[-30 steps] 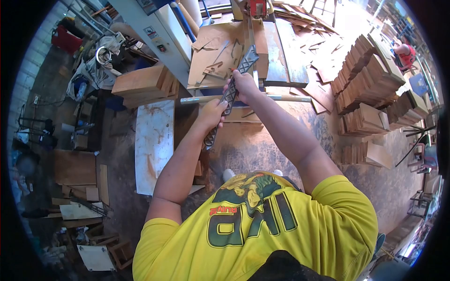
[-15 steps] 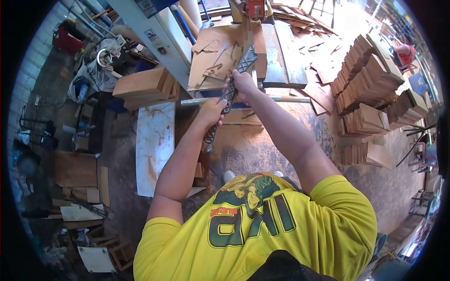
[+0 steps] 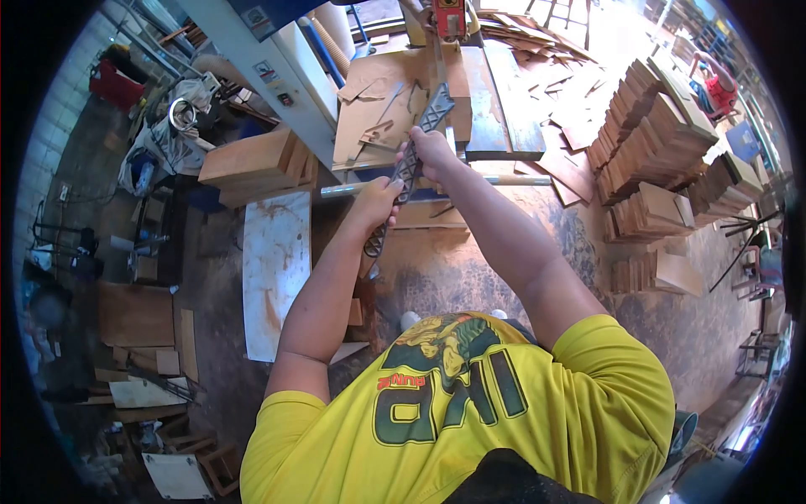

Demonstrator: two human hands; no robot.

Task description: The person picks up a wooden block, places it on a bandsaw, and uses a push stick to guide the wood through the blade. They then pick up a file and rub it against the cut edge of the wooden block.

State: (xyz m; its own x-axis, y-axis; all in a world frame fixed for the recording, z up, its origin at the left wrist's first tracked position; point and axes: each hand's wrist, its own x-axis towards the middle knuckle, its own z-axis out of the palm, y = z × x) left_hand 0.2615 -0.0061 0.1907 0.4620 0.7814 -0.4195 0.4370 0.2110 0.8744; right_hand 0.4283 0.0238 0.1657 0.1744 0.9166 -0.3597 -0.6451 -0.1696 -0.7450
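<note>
**Desk:** Where was the thing when you stopped on that moment?

**Me:** I had the long metal strip [image 3: 437,107], grey with a latticed pattern, up in front of the person and slanting away from the body. Its far end was over the saw table [image 3: 504,118], under the red guard [image 3: 445,15]. I could not tell whether that end touched the table or hung just above it.

**Desk:** And the hands?

**Me:** Both were clamped on it. The left hand [image 3: 382,202] was wrapped round the near part, with the strip's tail showing below the fist. The right hand [image 3: 432,155] was closed round it further up, near the middle. The pipe [image 3: 525,179] along the table's front edge ran just under them.

**Desk:** How far along did it look?

**Me:** Midway at best, I judged. The strip was gripped and aimed, not set down anywhere, and I saw no mark of work on it. Loose offcuts [image 3: 378,130] lay on the table beside its far end. Stacks of wooden pieces [image 3: 651,143] stood tidy on the right, so that part looked finished. A white panel [image 3: 273,260] lay on the floor to the left, well apart from both hands.

**Desk:** Anyone else about?

**Me:** One person in red [image 3: 720,88], far off at the right.
</note>
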